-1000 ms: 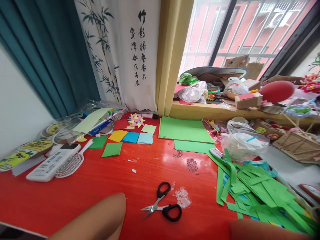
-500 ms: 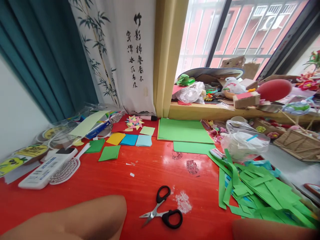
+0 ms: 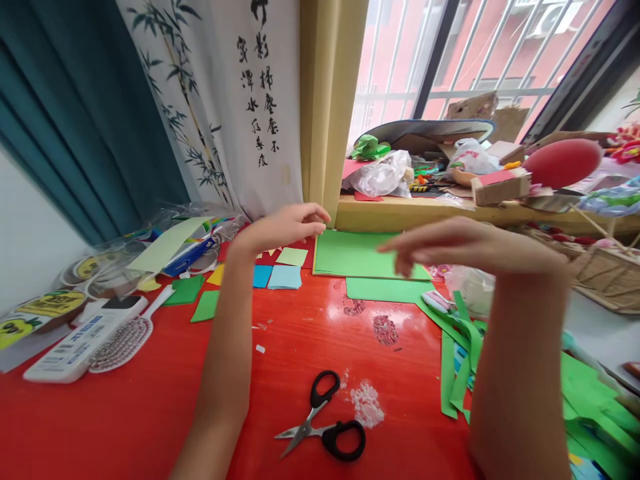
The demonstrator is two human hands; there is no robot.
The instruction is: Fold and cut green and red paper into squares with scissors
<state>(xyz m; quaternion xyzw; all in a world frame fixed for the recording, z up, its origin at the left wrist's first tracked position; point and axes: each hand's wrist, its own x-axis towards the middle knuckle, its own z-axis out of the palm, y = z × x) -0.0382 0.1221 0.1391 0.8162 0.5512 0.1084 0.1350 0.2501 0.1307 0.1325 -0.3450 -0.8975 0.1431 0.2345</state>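
Far to the left of our left hand [image 3: 283,227] lie the white remote [image 3: 80,340] and the hairbrush [image 3: 127,333], lying as they did a second ago. Our left hand itself is new to the scene: earlier only the forearm showed at the bottom edge, and now the arm reaches forward across the red table [image 3: 150,400], with the hand raised and its fingers loosely curled, their tips just at the near left corner of the green paper stack [image 3: 360,253]. We cannot tell whether they touch the paper; the hand grasps nothing. Just below and behind that hand sit the small coloured paper squares [image 3: 285,275], partly hidden by the wrist now.

Between our two arms, near the bottom edge, the black-handled scissors [image 3: 325,427] lie slightly open, untouched and in the same spot as before.

Our right hand [image 3: 450,247] has likewise come up from the bottom edge; it hovers over the right end of the green stack, palm down, fingers slack and empty. To its right and below, the pile of green paper strips [image 3: 590,400] is now partly covered by our right forearm.
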